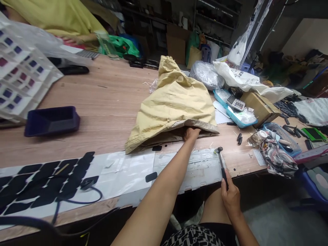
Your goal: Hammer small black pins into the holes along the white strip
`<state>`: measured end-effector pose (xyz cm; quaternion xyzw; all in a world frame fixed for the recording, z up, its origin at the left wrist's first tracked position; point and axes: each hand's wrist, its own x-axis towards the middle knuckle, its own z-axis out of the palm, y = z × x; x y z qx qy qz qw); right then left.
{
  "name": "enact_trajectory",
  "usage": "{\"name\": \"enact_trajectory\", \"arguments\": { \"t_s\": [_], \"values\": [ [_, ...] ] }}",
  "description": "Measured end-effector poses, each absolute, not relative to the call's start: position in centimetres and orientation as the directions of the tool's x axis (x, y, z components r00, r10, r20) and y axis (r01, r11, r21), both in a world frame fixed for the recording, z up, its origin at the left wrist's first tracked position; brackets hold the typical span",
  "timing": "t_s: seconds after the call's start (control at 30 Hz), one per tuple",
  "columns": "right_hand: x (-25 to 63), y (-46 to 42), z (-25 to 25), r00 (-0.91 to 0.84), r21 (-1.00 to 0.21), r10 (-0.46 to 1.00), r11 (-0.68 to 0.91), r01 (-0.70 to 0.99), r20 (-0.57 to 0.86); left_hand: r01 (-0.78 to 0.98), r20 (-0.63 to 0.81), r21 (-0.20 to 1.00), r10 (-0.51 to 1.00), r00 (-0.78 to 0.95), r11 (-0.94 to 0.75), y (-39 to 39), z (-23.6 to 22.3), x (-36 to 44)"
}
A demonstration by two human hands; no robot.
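My left hand (pixel 191 133) reaches into the open mouth of a large tan sack (pixel 174 99) lying on the wooden table (pixel 107 99); its fingers are hidden inside. My right hand (pixel 230 196) is closed round the black handle of a small hammer (pixel 221 164), whose head rests on a clear plastic strip (pixel 194 167) at the table's front edge. Small black pads (pixel 151 177) lie on white sheets beside the strip.
A dark blue tray (pixel 51 120) sits at the left, and a white crate (pixel 20 75) behind it. Black pads (pixel 46 184) and a cable (pixel 77 201) cover the near left. A calculator (pixel 235 102), cardboard box (pixel 260 107), bags and a crumpled cloth (pixel 278 155) crowd the right.
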<state>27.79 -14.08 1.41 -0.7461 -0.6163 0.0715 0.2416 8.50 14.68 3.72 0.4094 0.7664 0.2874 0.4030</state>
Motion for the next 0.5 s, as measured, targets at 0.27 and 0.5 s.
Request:
{"name": "enact_trajectory", "arguments": {
  "t_s": [0.27,0.5],
  "values": [
    [27.9,-14.0,2.0,0.247,-0.421,0.957,-0.163,0.892,0.152,0.541,-0.105,0.828,0.989,-0.108,0.147,5.2,4.4,2.8],
    [28.0,-13.7,2.0,0.253,-0.433,0.956,-0.166,0.886,0.15,0.671,0.042,0.735,0.995,0.093,-0.094,-1.1,2.1,1.5]
  ]
}}
